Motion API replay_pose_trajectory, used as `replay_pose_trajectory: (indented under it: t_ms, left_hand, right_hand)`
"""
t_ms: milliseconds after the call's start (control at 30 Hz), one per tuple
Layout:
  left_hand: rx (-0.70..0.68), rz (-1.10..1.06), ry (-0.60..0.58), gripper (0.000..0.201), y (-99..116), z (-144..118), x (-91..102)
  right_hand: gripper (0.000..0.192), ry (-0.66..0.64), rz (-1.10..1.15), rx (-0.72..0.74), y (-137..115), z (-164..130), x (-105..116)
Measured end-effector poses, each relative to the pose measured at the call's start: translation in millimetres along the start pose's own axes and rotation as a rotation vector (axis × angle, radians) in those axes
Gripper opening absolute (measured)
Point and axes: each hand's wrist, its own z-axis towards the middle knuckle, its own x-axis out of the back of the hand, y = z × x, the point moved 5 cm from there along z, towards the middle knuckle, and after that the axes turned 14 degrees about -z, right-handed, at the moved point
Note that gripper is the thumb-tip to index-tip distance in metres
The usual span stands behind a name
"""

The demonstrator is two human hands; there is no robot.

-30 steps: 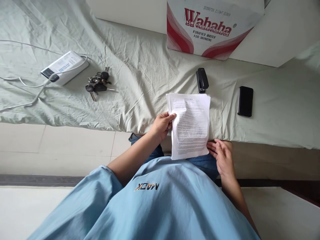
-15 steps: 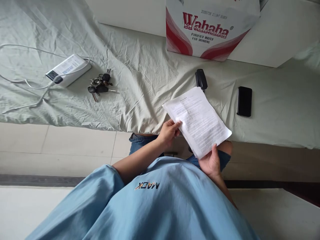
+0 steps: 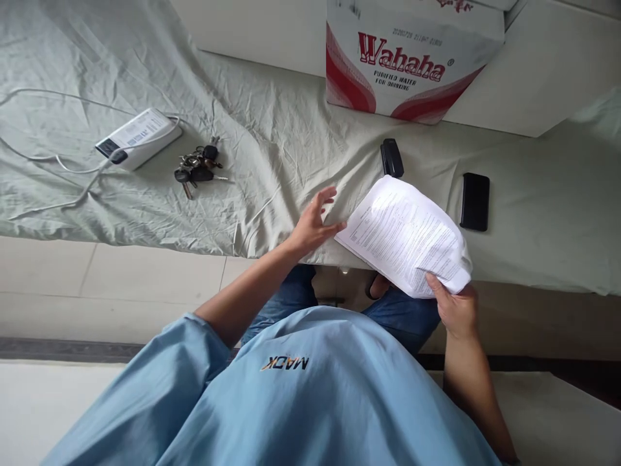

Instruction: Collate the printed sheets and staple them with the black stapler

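My right hand [image 3: 456,304] grips a stack of printed paper sheets [image 3: 405,236] by its near right corner, thumb on top. The sheets bend and crease at that end, while their far part is over the cloth-covered surface. My left hand [image 3: 315,223] is off to the left of the paper, fingers spread and holding nothing, its thumb close to the paper's left corner. Just beyond the sheets' far edge lies a black stapler [image 3: 392,158]. Right of the paper is a black smartphone [image 3: 475,201], lying flat.
A pale green cloth [image 3: 272,155] with wrinkles covers the surface. On the left lie a white power bank [image 3: 145,139] with a cable and a bunch of keys [image 3: 198,167]. A Wahaha water carton [image 3: 407,71] stands at the back.
My left hand has let go of the paper and opened to its left. My right hand has shifted right and turned the sheets, which now bend in its grip.
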Motion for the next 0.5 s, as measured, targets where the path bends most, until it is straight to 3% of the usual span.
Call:
replay_pose_trajectory:
  t_ms: [67,167,233,333,433,500]
  left_hand:
    - [0.013,-0.117,-0.086,0.095,3,18,-8.7]
    - [0.118,-0.316,-0.219,0.091,11,34,-27.4]
    - [0.17,-0.392,-0.274,0.074,21,36,-36.2]
    - [0.168,-0.416,-0.255,0.04,41,36,-36.5]
    - [0.132,-0.406,-0.245,0.041,50,39,-31.3]
    - [0.168,-0.382,-0.292,0.047,43,41,-30.9]
  right_hand:
    - [0.041,-0.011,-0.082,0.097,-12,5,12]
    - [0.043,-0.043,-0.163,0.17,-23,7,32]
    - [0.042,-0.072,-0.211,0.184,-20,9,44]
    - [0.044,-0.01,-0.196,0.168,-6,15,57]
    - [0.055,0.061,-0.076,0.129,10,29,53]
    - [0.057,0.043,-0.011,0.119,15,40,42]
